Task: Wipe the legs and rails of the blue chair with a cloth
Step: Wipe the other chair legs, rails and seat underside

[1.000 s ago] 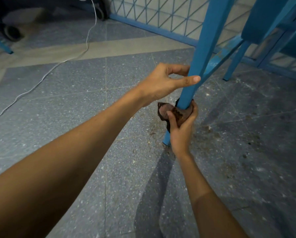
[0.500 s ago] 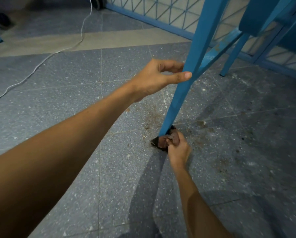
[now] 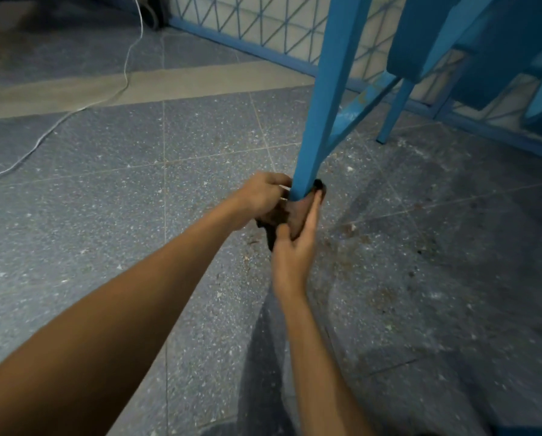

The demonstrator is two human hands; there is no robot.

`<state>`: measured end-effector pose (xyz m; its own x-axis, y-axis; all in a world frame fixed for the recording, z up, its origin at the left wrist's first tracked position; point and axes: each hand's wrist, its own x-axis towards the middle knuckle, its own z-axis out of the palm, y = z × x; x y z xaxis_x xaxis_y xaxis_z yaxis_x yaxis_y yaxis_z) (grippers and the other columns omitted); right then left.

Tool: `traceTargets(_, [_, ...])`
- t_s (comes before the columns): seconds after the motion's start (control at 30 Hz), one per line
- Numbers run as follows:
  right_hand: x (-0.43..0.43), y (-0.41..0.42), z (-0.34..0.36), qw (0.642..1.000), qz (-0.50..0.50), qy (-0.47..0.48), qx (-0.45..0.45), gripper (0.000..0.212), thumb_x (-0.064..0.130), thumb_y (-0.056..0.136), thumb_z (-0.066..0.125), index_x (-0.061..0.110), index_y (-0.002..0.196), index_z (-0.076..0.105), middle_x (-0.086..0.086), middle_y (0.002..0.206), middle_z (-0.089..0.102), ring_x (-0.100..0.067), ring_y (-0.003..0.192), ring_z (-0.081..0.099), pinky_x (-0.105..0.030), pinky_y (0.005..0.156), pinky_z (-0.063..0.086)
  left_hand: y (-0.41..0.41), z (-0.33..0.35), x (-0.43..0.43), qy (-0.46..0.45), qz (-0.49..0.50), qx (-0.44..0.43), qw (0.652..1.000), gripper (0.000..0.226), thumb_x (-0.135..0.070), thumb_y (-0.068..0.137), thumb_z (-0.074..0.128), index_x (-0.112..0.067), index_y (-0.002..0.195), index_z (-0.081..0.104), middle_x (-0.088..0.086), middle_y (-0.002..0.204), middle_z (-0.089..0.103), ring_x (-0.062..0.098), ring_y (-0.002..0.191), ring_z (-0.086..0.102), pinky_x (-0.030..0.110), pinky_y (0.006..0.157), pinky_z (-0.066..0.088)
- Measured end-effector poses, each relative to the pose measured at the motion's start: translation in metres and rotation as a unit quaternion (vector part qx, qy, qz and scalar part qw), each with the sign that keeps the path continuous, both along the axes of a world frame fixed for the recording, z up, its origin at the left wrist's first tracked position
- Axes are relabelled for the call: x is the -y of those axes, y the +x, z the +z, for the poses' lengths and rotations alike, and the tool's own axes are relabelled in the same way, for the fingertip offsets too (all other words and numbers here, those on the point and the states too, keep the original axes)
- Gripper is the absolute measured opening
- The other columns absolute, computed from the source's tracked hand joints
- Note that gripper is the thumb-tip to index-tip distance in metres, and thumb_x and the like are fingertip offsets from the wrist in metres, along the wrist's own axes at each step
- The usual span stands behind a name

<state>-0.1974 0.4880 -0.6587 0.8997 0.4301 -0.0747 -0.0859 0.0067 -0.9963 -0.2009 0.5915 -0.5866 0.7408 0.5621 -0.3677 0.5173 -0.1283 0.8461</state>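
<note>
The blue chair's front leg (image 3: pixel 326 105) slants down the middle of the view to the tiled floor. A dark brown cloth (image 3: pixel 290 212) is wrapped around its lowest part, and the foot is hidden behind it. My right hand (image 3: pixel 294 250) holds the cloth against the leg, fingers along the right side and thumb on the near side. My left hand (image 3: pixel 260 196) curls round the leg from the left, just above the cloth and touching it. A low blue rail (image 3: pixel 364 105) runs back from this leg to a rear leg (image 3: pixel 395 111).
The chair's seat (image 3: pixel 483 42) hangs over the upper right. A blue lattice fence (image 3: pixel 263 26) runs along the back. A white cable (image 3: pixel 74 111) trails over the floor at left. Brown grit lies on the tiles around and right of the leg.
My left hand has slid down from the middle of the leg to its base, joining my right hand at the cloth. The cloth went down the leg to near the floor.
</note>
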Motion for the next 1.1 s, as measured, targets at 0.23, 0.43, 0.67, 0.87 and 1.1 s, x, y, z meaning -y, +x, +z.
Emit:
traceTargets(0.23, [0.003, -0.013, -0.05, 0.974, 0.052, -0.146, -0.165, 0.073, 0.001, 0.094, 0.048, 0.026, 0.152, 0.012, -0.01, 0.139, 0.05, -0.019, 0.114, 0.055, -0.022, 0.09, 0.044, 0.002, -0.005, -0.003, 0.077, -0.028, -0.02, 0.996, 0.048, 0.011, 0.089, 0.036, -0.013, 0.116, 0.067, 0.001, 0.111, 0.064, 0.016, 0.115, 0.052, 0.031, 0.102, 0.04])
traceTargets(0.43, [0.01, -0.001, -0.023, 0.994, 0.025, -0.072, -0.08, 0.062, 0.001, 0.092, 0.046, 0.026, 0.147, 0.032, 0.007, 0.128, 0.056, -0.003, 0.102, 0.058, -0.004, 0.079, 0.045, 0.002, -0.005, -0.006, 0.076, -0.035, -0.009, 0.996, 0.045, 0.011, 0.086, 0.041, -0.013, 0.112, 0.069, 0.001, 0.106, 0.067, 0.013, 0.106, 0.057, 0.027, 0.091, 0.045])
traceTargets(0.67, [0.016, -0.005, -0.035, 0.989, 0.03, -0.141, -0.032, 0.059, 0.001, 0.088, 0.051, 0.02, 0.142, 0.043, -0.003, 0.128, 0.06, -0.017, 0.115, 0.057, -0.023, 0.097, 0.042, 0.005, -0.001, -0.008, 0.067, -0.028, -0.008, 0.997, 0.038, 0.008, 0.086, 0.048, -0.015, 0.106, 0.07, -0.007, 0.086, 0.066, 0.0, 0.08, 0.055, 0.007, 0.065, 0.043])
traceTargets(0.87, [0.021, 0.009, -0.048, 0.978, 0.064, -0.185, -0.066, 0.035, 0.018, 0.096, 0.045, 0.024, 0.129, 0.056, -0.002, 0.104, 0.065, -0.02, 0.096, 0.062, -0.028, 0.08, 0.048, 0.001, -0.004, -0.007, 0.063, -0.025, 0.01, 0.998, 0.032, 0.002, 0.09, 0.05, -0.018, 0.106, 0.07, -0.012, 0.084, 0.064, 0.0, 0.08, 0.055, 0.003, 0.06, 0.039])
traceTargets(1.1, [0.025, -0.007, -0.023, 0.988, 0.08, -0.118, -0.064, 0.04, 0.013, 0.089, 0.051, 0.031, 0.124, 0.06, 0.014, 0.102, 0.065, -0.01, 0.098, 0.062, -0.034, 0.091, 0.052, 0.0, -0.006, -0.006, 0.068, -0.021, 0.014, 0.997, 0.035, 0.004, 0.088, 0.049, -0.015, 0.107, 0.07, -0.01, 0.084, 0.065, 0.002, 0.084, 0.057, 0.008, 0.069, 0.042])
